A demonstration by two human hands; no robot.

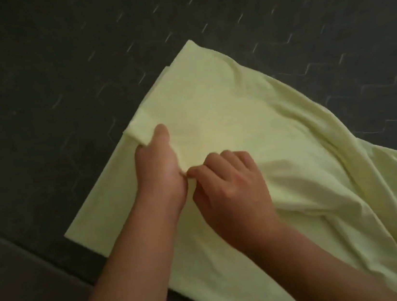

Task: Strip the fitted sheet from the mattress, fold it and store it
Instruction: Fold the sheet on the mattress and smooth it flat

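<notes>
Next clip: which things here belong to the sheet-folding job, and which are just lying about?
In the job: yellow fitted sheet; left hand, gripping its folded edge; right hand, pinching the fabric; dark quilted mattress beneath.
Lying about: plain dark surface, lower left.

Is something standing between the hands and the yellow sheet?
Nothing visible. The left hand grips a folded edge of the sheet and the right hand pinches its fabric. The sheet lies on a dark quilted surface. Where it will be stored is not in view.
</notes>
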